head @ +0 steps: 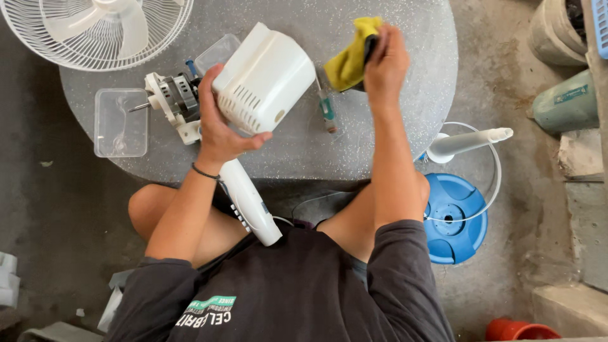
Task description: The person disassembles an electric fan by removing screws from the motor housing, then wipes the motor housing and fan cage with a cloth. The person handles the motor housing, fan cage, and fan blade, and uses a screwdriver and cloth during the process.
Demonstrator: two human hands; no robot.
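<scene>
The left hand [218, 130] holds a white plastic fan motor housing [265, 79] with ventilation slots. The fingers [253, 140] are closed around its lower edge, and the thumb lies along its left side. The housing is tilted and raised a little above the middle of the round grey speckled stone table [392, 126]. A thin dark band sits on the left wrist.

The right hand [385, 63] is closed on a yellow cloth [350, 60], which is folded together with something dark. The cloth hangs above the far middle part of the table, just beside the right side of the housing; I cannot tell if they touch.

Behind the housing, toward the left edge of the table, lies the bare fan motor with a white bracket and a metal shaft [170, 98]. Near the left edge there is a clear square plastic container [120, 121], and a second clear container [218, 54] lies farther back, partly hidden by the housing. A small screwdriver with a green handle [327, 109] lies on the table between the two arms. At the far left corner a white wire fan guard with white blades [95, 28] rests partly on the table.

A white fan control column with buttons [250, 199] leans between the near edge of the table and the person's lap. On the floor to the right stand a round blue plastic fan base [456, 218], a white tube [468, 140] and a thin white ring [494, 171].
</scene>
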